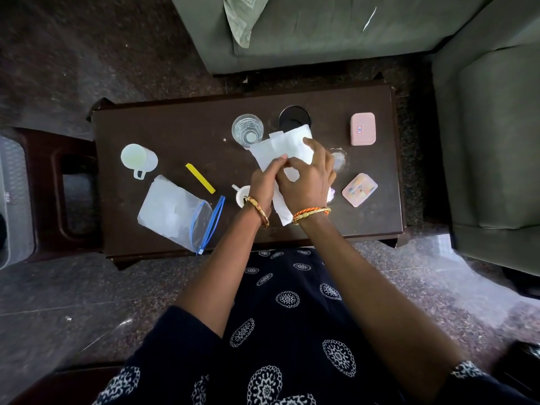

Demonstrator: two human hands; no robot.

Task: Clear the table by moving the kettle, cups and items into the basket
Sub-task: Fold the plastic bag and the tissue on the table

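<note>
Both hands hold a white paper napkin point(285, 146) above the middle of the dark wooden table point(175, 124). My left hand point(267, 178) pinches its lower left part, and my right hand point(311, 176) grips it from the right. A clear glass of water point(247, 130) and a black round cup point(293, 115) stand just behind the napkin. A white mug point(138, 159) stands at the left. A small white cup point(242, 195) is partly hidden under my left wrist. Two pink boxes point(362, 128) point(359, 190) sit at the right.
A zip bag with a blue seal point(175, 213) and a yellow strip point(200, 178) lie on the table's left half. A small glass dish point(339, 159) is behind my right hand. Green sofas point(321, 33) stand beyond and to the right; a dark stand point(58, 194) is at left.
</note>
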